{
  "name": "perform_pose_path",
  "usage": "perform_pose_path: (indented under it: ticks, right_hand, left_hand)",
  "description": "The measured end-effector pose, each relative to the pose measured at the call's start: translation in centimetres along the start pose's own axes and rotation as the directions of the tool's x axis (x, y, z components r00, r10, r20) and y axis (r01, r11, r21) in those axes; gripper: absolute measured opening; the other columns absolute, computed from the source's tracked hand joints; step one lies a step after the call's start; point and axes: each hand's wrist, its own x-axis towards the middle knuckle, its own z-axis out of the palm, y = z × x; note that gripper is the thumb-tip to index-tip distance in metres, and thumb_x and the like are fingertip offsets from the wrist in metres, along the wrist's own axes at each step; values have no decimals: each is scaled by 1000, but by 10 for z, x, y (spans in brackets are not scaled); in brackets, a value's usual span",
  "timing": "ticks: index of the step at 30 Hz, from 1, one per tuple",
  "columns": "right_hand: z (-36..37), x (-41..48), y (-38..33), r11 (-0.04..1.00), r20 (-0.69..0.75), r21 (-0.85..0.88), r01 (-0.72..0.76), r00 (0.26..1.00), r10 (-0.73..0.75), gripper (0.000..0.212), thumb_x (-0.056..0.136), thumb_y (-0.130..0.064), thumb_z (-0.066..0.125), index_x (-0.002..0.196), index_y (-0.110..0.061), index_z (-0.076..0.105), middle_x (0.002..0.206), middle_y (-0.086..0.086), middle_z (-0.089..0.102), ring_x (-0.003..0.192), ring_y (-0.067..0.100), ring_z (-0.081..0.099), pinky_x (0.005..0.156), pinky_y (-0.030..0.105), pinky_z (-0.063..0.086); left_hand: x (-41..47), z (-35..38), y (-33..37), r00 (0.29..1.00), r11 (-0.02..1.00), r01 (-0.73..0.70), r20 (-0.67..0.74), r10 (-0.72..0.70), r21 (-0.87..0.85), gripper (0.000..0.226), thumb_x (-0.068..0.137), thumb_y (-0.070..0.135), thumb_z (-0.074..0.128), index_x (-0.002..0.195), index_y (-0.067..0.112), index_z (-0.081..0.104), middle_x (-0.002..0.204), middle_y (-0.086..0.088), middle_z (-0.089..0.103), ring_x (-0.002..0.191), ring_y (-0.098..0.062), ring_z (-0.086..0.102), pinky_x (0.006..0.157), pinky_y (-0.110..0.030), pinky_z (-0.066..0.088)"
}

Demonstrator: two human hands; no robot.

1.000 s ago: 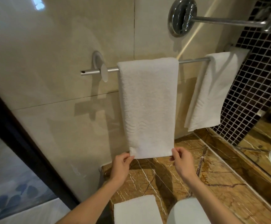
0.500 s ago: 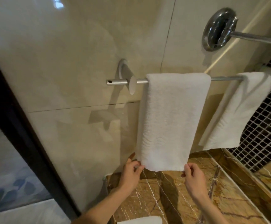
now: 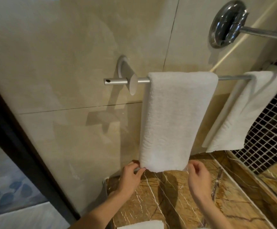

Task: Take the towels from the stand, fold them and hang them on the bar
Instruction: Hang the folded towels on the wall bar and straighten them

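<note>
On the round metal bar [image 3: 116,81] a white folded terry towel [image 3: 175,119] hangs at centre and a 2nd white towel [image 3: 243,113] far right. Both left hand [image 3: 131,176] and right hand [image 3: 199,177] pinch the centre towel's lower corners, prob. to straighten it. Another folded white towel [image 3: 142,225] lies near on the brown marble counter [image 3: 175,204], so the task is not finished.

Left hand [image 3: 129,176], right hand [image 3: 199,177] at 2 bottom corners of towel [image 3: 175,116] on bar [image 3: 230,78]

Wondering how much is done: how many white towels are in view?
3. The middle towel hangs on the bar; the right towel hangs at its far end; the counter towel lies at the bottom edge. More may be hidden.
</note>
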Motion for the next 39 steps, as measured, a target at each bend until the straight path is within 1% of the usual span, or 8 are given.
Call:
perform_pose_path:
  ticks: [4,8,14,19,23,26,33,39]
  right_hand:
    - [-18,-6,-66,970,-136,34,242,962,-236,24,94,-11,50,115,-21,54,120,-4,53,108,13,51,95,35,44]
    - [-41,-8,-135,840,-185,27,543,828,-529,23,92,-6,51,109,-21,55,118,-4,51,112,13,49,100,42,43]
    - [-58,4,-195,613,-122,-175,771,601,-790,22,89,-8,52,109,-3,61,123,15,51,118,19,45,101,15,30]
    - [-63,10,-239,414,10,-336,846,443,-897,34,93,-24,51,121,-5,57,133,18,48,124,29,45,103,38,36]
    - [-62,18,-267,321,266,-373,870,432,-862,40,98,-31,43,128,-9,55,130,15,55,120,32,49,104,41,33]
    - [-60,22,-272,315,393,-359,879,448,-803,35,102,-32,36,112,-11,62,107,13,64,101,35,56,93,41,39]
    - [-61,29,-277,366,432,-345,864,493,-756,39,102,-36,31,88,-9,56,84,10,61,81,33,54,70,38,39]
    - [-59,31,-275,347,418,-332,877,467,-779,42,102,-35,29,84,-7,53,80,11,59,77,35,52,70,41,40]
  left_hand:
    - [-3,0,-1,999,1000,-27,-25,27,1,10,82,21,73,90,15,75,85,7,70,79,-2,65,72,-16,51]
    - [-7,-2,2,999,1000,4,-32,-5,-13,5,81,27,74,80,22,75,76,12,71,71,-1,66,69,-21,55]
    - [-13,-11,8,997,995,67,-29,-69,-68,14,78,25,77,76,32,65,72,17,69,68,5,63,63,-14,50]
    - [-14,-11,14,994,976,93,-46,-104,-199,23,79,12,75,92,18,56,77,3,70,67,-1,65,62,-15,51]
    - [-17,-8,14,993,982,118,-9,-121,-145,12,84,14,71,92,18,64,76,7,70,65,0,65,61,-16,52]
    - [-18,-7,14,993,987,116,11,-116,-107,10,84,16,71,93,19,68,77,9,72,69,-4,67,71,-28,56]
    - [-19,-10,12,996,995,86,-8,-87,-57,10,81,17,74,91,19,73,76,15,71,68,4,65,66,-16,53]
    - [-19,-8,11,996,996,90,-7,-90,-20,8,81,19,74,88,19,72,79,9,72,73,-7,68,73,-32,58]
